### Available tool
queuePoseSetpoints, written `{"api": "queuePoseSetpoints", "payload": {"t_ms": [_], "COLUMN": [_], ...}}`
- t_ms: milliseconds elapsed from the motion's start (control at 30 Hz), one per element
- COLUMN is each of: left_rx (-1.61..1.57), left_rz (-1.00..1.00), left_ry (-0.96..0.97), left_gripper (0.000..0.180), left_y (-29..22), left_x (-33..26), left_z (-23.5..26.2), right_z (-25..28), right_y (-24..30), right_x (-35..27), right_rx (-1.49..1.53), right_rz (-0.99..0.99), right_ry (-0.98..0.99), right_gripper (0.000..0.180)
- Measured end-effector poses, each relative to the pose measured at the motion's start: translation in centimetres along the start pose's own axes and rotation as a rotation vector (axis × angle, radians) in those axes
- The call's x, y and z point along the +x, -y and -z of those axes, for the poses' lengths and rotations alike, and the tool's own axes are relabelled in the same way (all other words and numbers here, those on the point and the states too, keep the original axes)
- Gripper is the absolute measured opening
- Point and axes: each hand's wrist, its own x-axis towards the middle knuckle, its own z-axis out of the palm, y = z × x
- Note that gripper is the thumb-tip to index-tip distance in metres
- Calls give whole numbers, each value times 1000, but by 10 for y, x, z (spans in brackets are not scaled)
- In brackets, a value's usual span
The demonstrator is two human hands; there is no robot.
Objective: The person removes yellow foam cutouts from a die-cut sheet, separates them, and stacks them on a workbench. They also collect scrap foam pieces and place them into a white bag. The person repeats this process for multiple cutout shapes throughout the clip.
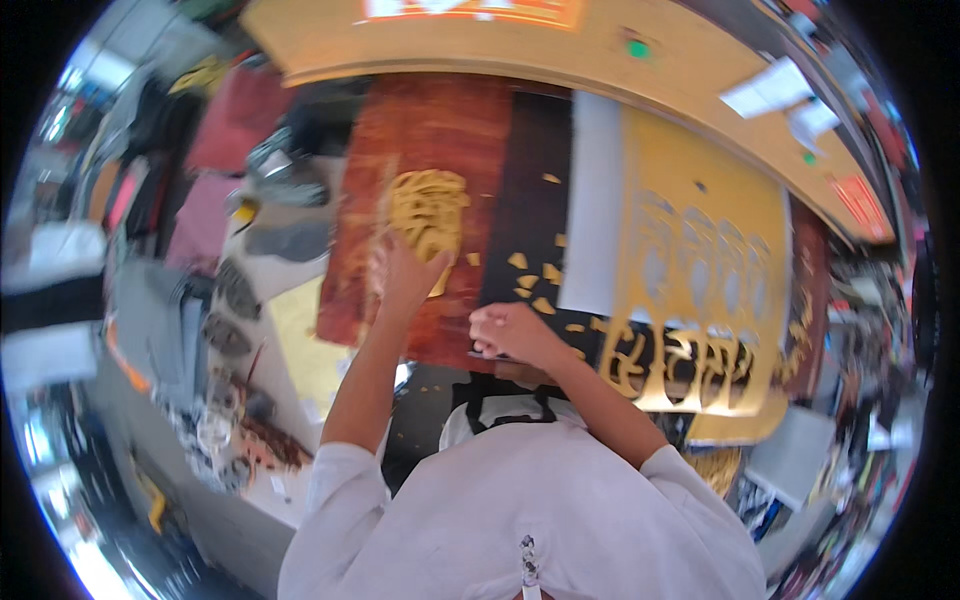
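Observation:
On a reddish-brown board [420, 120] lies a heap of yellow cut-out pieces [430, 205] with curved, looped shapes. My left hand [405, 268] reaches over its near end, thumb and fingers spread and touching the pieces. My right hand [512, 332] is curled closed at the board's near right edge, close to my body. A thin dark edge shows beneath its fingers, but what they hold, if anything, is hidden. Small yellow scraps [543, 305] are scattered on the dark strip beside this hand.
A yellow sheet [705, 170] with rows of cut-out openings lies at the right, its near end bent over the edge. A wide tan machine beam [460, 50] spans the far side. Metal cutting dies [228, 335] and a yellow sheet [310, 340] sit on the left table.

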Motion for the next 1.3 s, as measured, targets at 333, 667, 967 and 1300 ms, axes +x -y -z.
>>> {"api": "queuePoseSetpoints", "payload": {"t_ms": [333, 667, 967, 1300], "left_rx": [261, -842, -83, -304], "left_rz": [-143, -21, -391, -42], "left_ry": [-269, 647, 481, 287], "left_gripper": [93, 34, 23, 34], "left_y": [-27, -188, -204, -228], "left_x": [-11, -214, -281, -218], "left_z": [-22, -127, -67, -123], "right_z": [117, 463, 446, 501], "right_y": [-29, -211, -231, -215], "right_x": [-176, -438, -526, -486], "right_rx": [-201, -745, -341, -88], "right_rz": [130, -470, -438, -126], "right_ry": [-526, -1617, -1067, -1073], "right_gripper": [34, 41, 32, 25]}}
